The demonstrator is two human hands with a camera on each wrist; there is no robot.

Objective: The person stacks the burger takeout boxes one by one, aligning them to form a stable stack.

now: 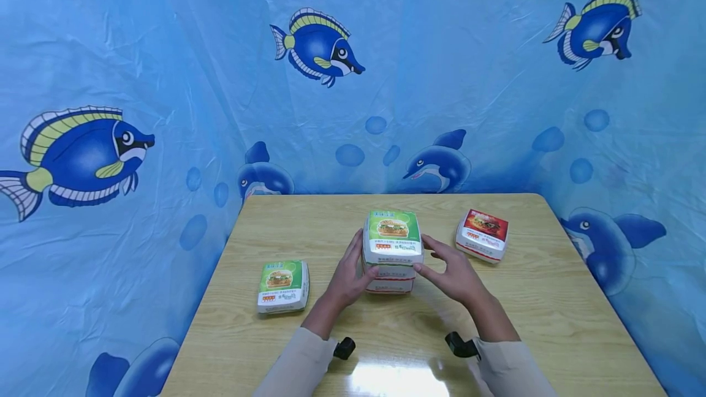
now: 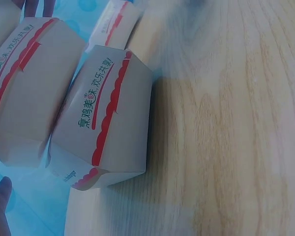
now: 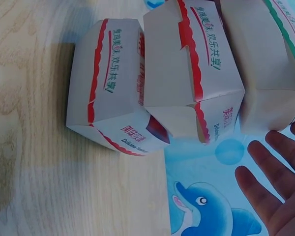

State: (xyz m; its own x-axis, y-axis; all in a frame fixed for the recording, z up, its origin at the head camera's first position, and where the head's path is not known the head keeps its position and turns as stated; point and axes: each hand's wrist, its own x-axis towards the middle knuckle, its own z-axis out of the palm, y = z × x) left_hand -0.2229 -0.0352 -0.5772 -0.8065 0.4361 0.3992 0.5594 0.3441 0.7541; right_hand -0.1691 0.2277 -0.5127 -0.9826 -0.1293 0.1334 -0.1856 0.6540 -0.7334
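Observation:
A green-topped burger box point(image 1: 393, 236) sits at the top of a stack, with a burger picture on its lid. Beneath it are two white burger boxes with red trim, the middle box point(image 3: 196, 64) and the bottom box point(image 2: 108, 113). My left hand point(image 1: 349, 271) holds the green box on its left side, thumb at the front corner. From the right, my right hand point(image 1: 455, 271) holds the same box, its thumb at the other front corner. Some right fingers point(image 3: 270, 167) stand spread beside it. The lids of the lower boxes are hidden.
Another green burger box point(image 1: 283, 287) lies on the wooden table point(image 1: 529, 311) to the left. At the back right is a red-topped burger box point(image 1: 482, 235), turned at an angle. A blue sheet point(image 1: 397, 66) with fish and dolphins surrounds the table's back and sides.

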